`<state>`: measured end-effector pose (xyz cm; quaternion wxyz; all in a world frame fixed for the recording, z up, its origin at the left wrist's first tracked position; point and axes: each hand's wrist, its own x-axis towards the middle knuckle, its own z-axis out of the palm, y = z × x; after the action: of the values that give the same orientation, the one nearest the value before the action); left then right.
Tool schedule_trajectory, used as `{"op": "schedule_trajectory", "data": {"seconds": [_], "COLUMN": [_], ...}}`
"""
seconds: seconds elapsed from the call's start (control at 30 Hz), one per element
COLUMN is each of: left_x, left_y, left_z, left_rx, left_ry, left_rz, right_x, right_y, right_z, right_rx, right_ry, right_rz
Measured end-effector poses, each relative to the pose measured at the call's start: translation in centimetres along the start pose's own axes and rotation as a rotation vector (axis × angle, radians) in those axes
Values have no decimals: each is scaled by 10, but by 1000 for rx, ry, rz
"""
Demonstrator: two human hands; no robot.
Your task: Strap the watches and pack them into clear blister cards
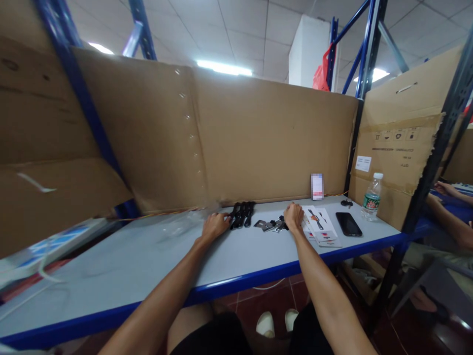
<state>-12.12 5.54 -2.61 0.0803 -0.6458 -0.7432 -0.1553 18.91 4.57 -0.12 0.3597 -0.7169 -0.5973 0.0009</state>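
Note:
Several black handles [242, 215] lie side by side in a row on the grey tabletop. At the row's left end is my left hand [215, 226], its fingers bent and closed against the leftmost handle. To the right of the row is a loose pile of small metal parts [271, 225], some flat and some dark. My right hand [294, 217] rests at the pile's right side with its fingers curled in; what they hold is hidden. Printed leaflets [320, 229] showing a scraper-like tool lie just right of that hand.
Clear plastic bags [179, 224] lie left of the handles. A black phone [349, 224], keys [346, 203] and a water bottle [371, 197] stand at the right. Another phone [317, 186] leans on the cardboard wall [273, 138]. A co-worker's arm [449, 217] shows far right.

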Motion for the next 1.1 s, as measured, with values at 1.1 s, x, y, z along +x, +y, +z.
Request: {"op": "schedule_trajectory", "data": {"seconds": [1.1], "left_x": [-13], "left_y": [14], "left_z": [-24], "left_rx": [-7], "left_ry": [-29], "left_rz": [-58], "right_x": [0], "right_y": [2], "right_z": [2], "right_rx": [-25], "right_ry": [-2], "right_rz": [4]}}
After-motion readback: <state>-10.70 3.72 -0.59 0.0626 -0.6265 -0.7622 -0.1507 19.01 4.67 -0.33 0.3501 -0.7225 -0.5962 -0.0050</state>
